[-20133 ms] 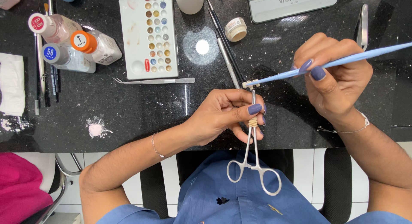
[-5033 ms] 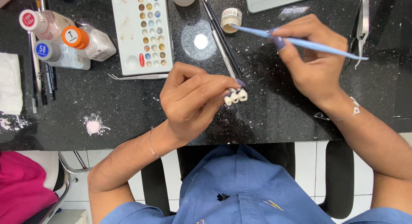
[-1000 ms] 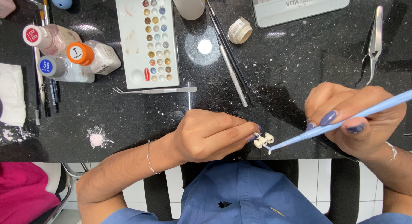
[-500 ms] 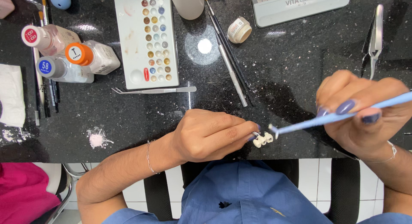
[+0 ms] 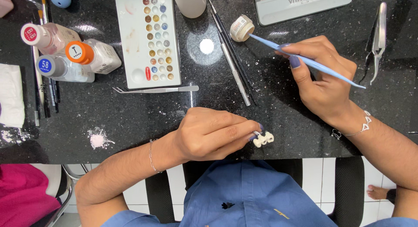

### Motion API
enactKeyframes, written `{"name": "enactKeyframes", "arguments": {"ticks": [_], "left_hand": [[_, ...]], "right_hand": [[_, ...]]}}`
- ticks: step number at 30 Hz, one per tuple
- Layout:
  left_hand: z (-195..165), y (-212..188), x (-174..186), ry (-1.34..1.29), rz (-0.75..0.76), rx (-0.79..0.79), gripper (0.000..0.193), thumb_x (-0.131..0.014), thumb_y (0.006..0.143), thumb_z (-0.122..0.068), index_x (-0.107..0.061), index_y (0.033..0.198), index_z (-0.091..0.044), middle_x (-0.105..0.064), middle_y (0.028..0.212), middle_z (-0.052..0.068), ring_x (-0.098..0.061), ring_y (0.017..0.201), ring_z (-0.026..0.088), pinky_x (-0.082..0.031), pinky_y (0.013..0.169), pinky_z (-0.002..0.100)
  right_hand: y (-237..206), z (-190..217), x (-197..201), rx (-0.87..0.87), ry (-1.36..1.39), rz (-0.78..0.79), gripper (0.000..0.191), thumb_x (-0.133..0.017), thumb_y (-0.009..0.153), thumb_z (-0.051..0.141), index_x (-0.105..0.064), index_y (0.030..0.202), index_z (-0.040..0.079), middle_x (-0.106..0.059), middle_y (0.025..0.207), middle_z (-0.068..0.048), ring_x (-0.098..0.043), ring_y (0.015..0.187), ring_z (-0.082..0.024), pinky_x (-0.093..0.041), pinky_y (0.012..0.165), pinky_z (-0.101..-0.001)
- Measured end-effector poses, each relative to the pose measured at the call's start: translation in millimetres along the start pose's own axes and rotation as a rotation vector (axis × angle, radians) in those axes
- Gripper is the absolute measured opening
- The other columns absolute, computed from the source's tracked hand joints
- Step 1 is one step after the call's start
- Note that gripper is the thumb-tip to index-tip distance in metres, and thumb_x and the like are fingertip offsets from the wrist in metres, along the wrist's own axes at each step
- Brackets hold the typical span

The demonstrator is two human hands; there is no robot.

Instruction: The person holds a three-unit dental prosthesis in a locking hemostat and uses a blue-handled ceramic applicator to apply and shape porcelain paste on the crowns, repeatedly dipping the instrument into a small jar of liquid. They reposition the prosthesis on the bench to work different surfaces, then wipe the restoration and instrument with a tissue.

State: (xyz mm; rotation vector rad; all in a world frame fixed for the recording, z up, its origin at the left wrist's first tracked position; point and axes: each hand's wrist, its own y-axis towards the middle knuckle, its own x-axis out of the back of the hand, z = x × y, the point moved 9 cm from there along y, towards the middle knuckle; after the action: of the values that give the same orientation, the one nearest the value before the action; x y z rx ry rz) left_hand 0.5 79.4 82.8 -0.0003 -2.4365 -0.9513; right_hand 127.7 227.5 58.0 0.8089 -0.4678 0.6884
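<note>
White ceramic: a small bridge of about 3 tooth units (image 5: 264,138) sits at the tips of my left hand (image 5: 209,133), pinched tight between thumb and fingertips just over the near edge of the black stone bench (image 5: 130,118). The row's long axis runs low-left to upper-right, and the units point away from my palm, toward the right. I cannot tell what holds it beneath the fingers.

My right hand (image 5: 324,81) is farther out and to the right of the bridge, well apart from it. It is closed in a pen hold on a pale blue brush (image 5: 305,59). The brush's long axis lies diagonally, its handle end low-right and its working tip upper-left, touching the small open jar (image 5: 241,28). So the brush tip points away from the bridge; the bridge lies down and toward me from that tip, nearer my left hand than my right.

Between the 2 hands and beyond: 2 dark-handled instruments (image 5: 230,57) lying steeply across the bench, steel tweezers (image 5: 156,89) lying flat, then the white palette (image 5: 148,37) with its small wells of colour. Far left, 3 capped bottles (image 5: 69,53). Far right, metal forceps (image 5: 378,40).
</note>
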Motion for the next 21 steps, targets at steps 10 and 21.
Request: {"name": "enactKeyframes", "arguments": {"ticks": [10, 21], "left_hand": [[-2.1, -1.9, 4.3, -0.02, -0.039, -0.075, 0.022, -0.083, 0.094, 0.002, -0.071, 0.113, 0.0, -0.073, 0.098, 0.01, -0.073, 0.075, 0.017, -0.059, 0.063, 0.031], [8.5, -4.8, 7.8, -0.042, -0.063, -0.009, 0.02, -0.081, 0.094, -0.001, -0.071, 0.111, -0.001, -0.075, 0.099, 0.009, -0.075, 0.079, 0.021, -0.061, 0.066, 0.032]], "right_hand": [[1.3, -0.9, -5.5, 0.017, -0.069, 0.06, 0.026, -0.075, 0.099, -0.003, -0.07, 0.125, -0.006, -0.074, 0.104, -0.017, -0.071, 0.097, -0.028, -0.056, 0.083, -0.0354], [3.6, 1.6, -6.1, 0.042, -0.063, 0.048, 0.026, -0.074, 0.101, -0.005, -0.069, 0.126, -0.005, -0.075, 0.11, -0.016, -0.072, 0.101, -0.027, -0.057, 0.087, -0.0349]]}}
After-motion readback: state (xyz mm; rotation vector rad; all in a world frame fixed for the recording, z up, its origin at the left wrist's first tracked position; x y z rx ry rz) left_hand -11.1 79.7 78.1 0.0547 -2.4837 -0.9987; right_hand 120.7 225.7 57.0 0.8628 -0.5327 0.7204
